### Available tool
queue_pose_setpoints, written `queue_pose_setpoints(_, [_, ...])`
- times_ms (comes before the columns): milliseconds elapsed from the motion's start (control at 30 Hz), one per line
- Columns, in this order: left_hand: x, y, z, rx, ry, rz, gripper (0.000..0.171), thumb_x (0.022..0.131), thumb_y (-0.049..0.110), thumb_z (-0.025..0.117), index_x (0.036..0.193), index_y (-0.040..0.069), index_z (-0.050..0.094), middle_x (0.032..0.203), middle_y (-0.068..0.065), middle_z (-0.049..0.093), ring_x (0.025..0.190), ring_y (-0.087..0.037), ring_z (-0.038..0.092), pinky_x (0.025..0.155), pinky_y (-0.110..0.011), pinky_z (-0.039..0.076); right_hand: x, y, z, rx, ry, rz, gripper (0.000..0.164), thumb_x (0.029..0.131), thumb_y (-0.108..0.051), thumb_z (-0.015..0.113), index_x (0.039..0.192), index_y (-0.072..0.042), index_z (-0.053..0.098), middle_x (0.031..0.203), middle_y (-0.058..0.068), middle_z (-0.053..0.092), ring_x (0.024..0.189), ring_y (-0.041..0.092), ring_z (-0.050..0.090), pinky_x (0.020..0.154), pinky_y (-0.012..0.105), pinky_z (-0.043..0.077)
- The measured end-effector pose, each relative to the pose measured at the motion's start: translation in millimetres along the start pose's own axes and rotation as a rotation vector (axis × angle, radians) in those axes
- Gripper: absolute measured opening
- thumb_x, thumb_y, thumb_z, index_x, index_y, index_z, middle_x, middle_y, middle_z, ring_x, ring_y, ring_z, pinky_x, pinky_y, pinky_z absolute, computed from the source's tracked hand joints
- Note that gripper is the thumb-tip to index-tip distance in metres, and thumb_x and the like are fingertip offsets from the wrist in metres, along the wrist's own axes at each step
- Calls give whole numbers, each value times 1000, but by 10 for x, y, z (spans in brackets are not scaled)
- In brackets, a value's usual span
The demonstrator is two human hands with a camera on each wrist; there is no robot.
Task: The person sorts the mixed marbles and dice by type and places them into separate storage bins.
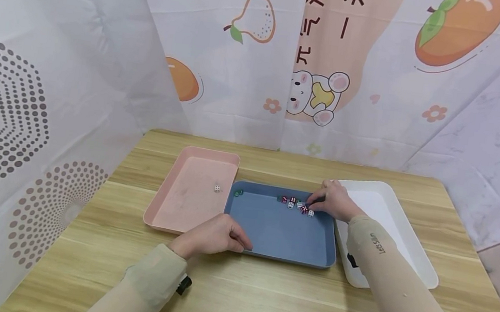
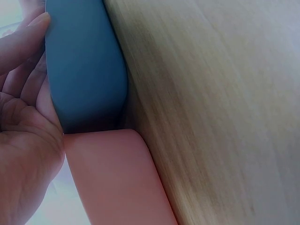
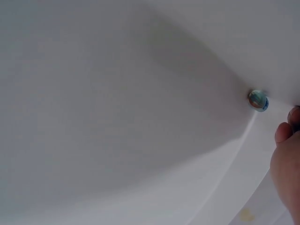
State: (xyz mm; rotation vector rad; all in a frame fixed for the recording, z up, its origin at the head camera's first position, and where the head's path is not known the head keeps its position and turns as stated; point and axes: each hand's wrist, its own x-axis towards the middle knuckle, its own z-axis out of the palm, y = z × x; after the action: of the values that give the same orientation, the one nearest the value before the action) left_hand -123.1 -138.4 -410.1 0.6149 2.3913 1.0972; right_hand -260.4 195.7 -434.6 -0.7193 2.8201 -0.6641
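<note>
My left hand grips the front rim of the blue tray near its left corner. In the left wrist view, the thumb lies against the top edge of the tray's wall. My right hand reaches over the tray's back right corner, its fingertips down among white and red dice. Whether those fingers pinch anything is hidden. Green glass marbles lie in the back left corner. In the right wrist view, a bluish-green glass marble sits in a corner of the white tray.
Touching the blue tray on the left is a pink tray, holding a white die. The white tray lies partly beneath my right forearm. All three trays stand on a wooden table, with a printed curtain behind.
</note>
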Motion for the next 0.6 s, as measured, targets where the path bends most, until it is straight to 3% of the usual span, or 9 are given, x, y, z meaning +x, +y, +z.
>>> queue_pose_setpoints(600, [21, -16, 9, 8, 2, 12, 20, 90, 1, 74, 95, 18, 84, 93, 8, 78, 86, -5, 70, 75, -26, 59, -31, 21, -62, 108, -19, 30, 12, 84, -18, 85, 96, -15, 84, 89, 3, 51, 94, 26, 40, 75, 35, 35])
